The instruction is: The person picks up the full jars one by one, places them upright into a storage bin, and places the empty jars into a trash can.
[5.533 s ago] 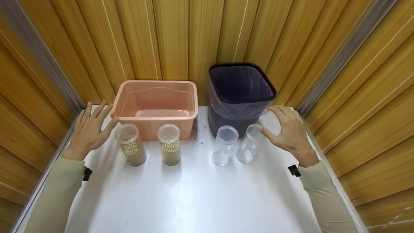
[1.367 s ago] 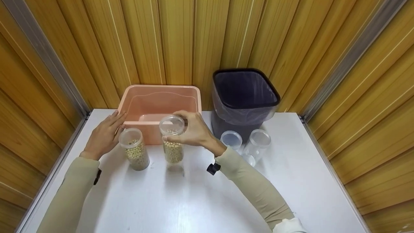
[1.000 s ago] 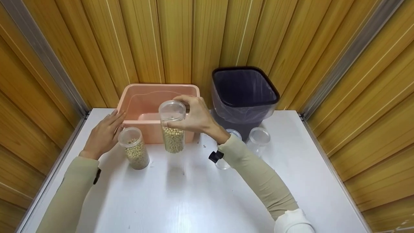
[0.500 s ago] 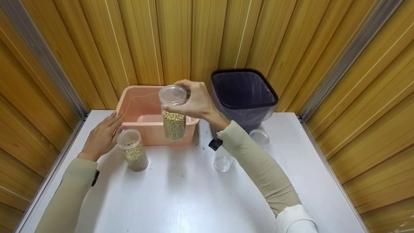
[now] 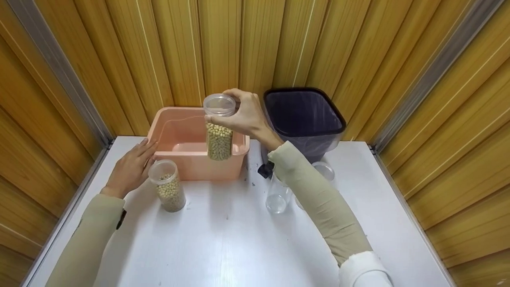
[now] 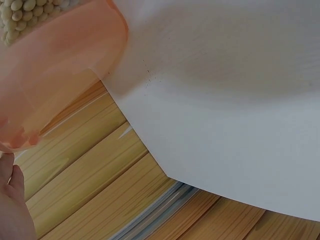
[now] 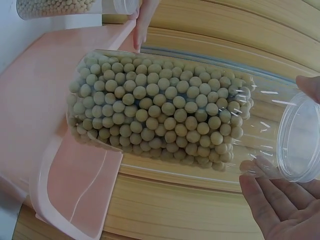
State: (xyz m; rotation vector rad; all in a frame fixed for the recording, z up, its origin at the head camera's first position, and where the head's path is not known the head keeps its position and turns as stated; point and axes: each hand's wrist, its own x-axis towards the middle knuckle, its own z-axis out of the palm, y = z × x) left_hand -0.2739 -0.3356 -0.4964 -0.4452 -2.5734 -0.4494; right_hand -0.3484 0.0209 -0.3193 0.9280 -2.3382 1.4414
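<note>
My right hand (image 5: 248, 115) grips a clear plastic jar (image 5: 219, 139) of pale soybeans near its top, thumb on one side and fingers on the other. The jar is held upright in the air, overlapping the front rim of the pink bin (image 5: 199, 168) in the head view. In the right wrist view the beans (image 7: 160, 107) fill much of the jar below the clear top ring. My left hand (image 5: 129, 169) rests with extended fingers against the bin's left front corner. Just in front of that hand, a second bean jar (image 5: 170, 191) stands on the table.
Right of the pink bin stands a dark trash bin (image 5: 320, 145) lined with a clear bag. Near it are two clear jars without beans, one (image 5: 277, 201) and another (image 5: 324, 170), partly hidden by my right sleeve (image 5: 318, 195). Wood-patterned walls (image 5: 255, 44) enclose the white table (image 5: 191, 247).
My right hand has come over from the right side, taken hold of a bean jar and raised it from the table to the pink bin's front rim. My left hand has moved onto the bin.
</note>
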